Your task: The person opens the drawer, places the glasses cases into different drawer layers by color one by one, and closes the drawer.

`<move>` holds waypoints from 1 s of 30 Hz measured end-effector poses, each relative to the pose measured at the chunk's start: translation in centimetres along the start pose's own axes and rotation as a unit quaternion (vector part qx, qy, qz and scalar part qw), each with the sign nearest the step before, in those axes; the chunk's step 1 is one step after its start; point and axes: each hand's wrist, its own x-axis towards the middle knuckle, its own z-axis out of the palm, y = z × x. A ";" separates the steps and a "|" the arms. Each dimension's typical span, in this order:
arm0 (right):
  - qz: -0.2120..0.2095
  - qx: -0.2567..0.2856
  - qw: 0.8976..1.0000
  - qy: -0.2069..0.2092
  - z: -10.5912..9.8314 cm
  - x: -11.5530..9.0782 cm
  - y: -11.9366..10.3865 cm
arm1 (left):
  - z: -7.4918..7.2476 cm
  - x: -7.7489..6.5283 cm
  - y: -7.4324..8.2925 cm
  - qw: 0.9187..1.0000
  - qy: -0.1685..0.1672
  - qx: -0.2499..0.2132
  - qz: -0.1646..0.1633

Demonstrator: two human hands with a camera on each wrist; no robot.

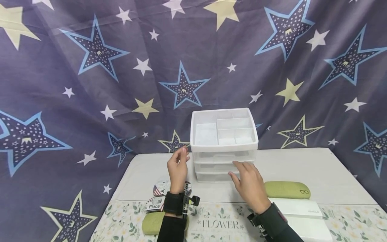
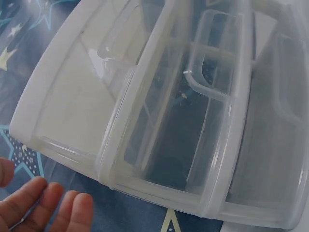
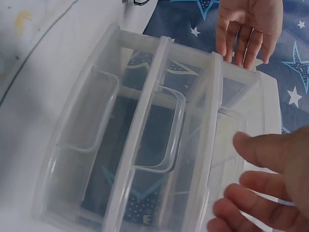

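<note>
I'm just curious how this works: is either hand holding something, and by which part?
Nothing is held: the left hand is beside the drawers, the right hand before them, and neither grips them.

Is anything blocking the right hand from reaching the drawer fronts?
Nothing visible does: the head and right wrist views show no object between the right hand and the clear drawer fronts. The left hand is by the unit's left side, and the nearby green case lies to the right, both off that path.
</note>
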 end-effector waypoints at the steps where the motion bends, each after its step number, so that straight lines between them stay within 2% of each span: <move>1: -0.005 0.004 1.000 0.004 0.0 0.1 -0.1 | 0.2 0.0 0.4 1.000 0.001 -0.013 -0.005; 8: -0.055 0.010 0.997 0.054 0.2 1.3 -0.3 | 0.9 0.6 -0.9 0.997 -0.006 -0.073 -0.022; 14: -0.095 -0.003 0.993 0.076 1.4 2.5 -0.3 | 1.4 0.7 -0.7 0.994 0.001 -0.101 -0.034; 24: -0.126 -0.028 0.988 0.088 2.5 3.9 -0.2 | 1.4 0.5 -0.4 0.993 0.016 -0.112 -0.042; 30: -0.156 -0.041 0.982 0.096 2.3 4.3 0.4 | 1.6 0.6 -0.2 0.993 0.006 -0.107 -0.051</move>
